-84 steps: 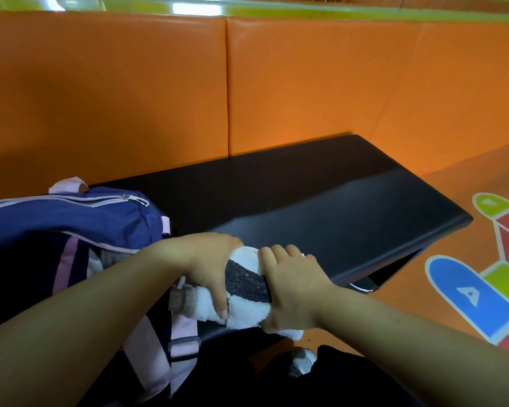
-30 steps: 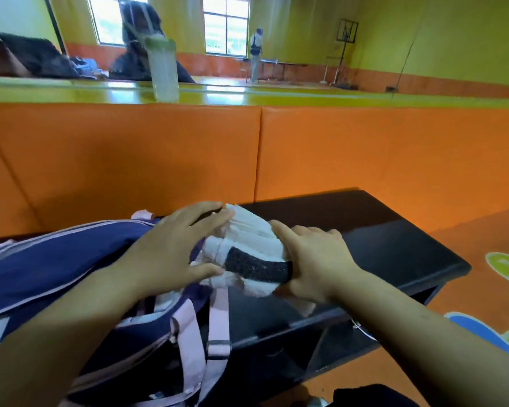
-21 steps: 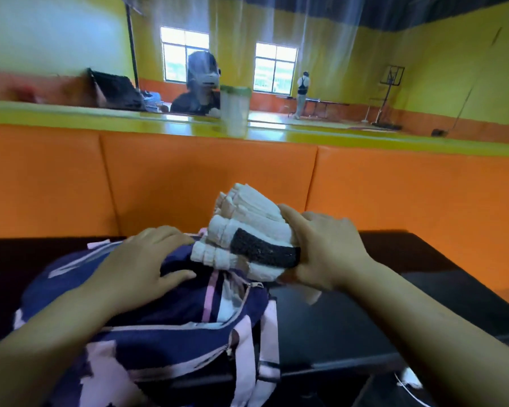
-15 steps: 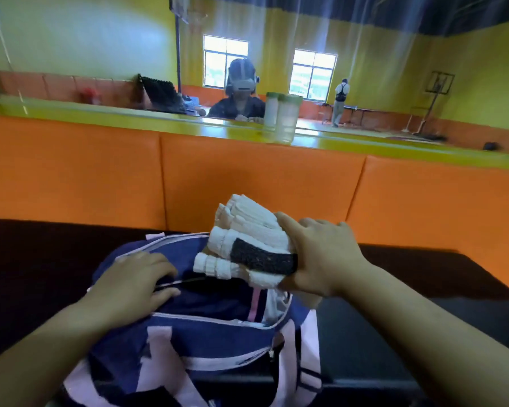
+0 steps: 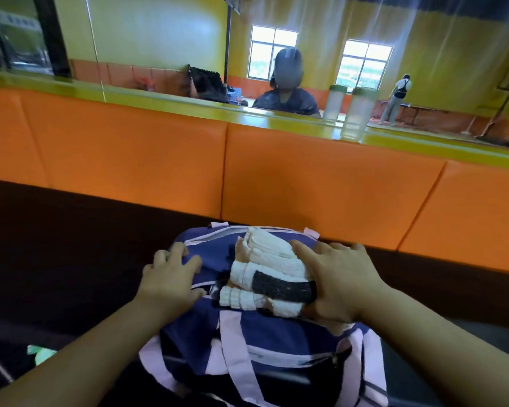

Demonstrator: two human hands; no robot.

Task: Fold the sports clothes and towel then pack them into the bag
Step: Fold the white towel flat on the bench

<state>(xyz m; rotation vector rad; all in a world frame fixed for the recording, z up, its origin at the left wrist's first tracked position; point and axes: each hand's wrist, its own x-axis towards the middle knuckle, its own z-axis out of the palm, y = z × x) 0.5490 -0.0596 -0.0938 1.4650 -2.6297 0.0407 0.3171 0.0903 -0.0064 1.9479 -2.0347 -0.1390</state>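
A folded white towel [image 5: 272, 261] with a dark band sits at the open zip mouth of a navy and pink sports bag [image 5: 265, 336] on the dark bench. My right hand [image 5: 335, 284] grips the towel from its right side, fingers over the top and thumb below. My left hand [image 5: 171, 274] presses on the bag's navy flap to the left of the opening, fingers curled on the fabric. The bag's inside is mostly hidden by the towel.
The dark bench [image 5: 71, 254] runs along an orange padded wall [image 5: 306, 177]. Above it a yellow-green ledge [image 5: 188, 105] carries a clear bottle [image 5: 354, 113] in front of a mirror. A small green item [image 5: 40, 352] lies low at the left.
My right hand has carried the towel from the bench's front edge up over the bag and lowered it onto the opening. My left hand let go of the towel and moved onto the bag's flap.
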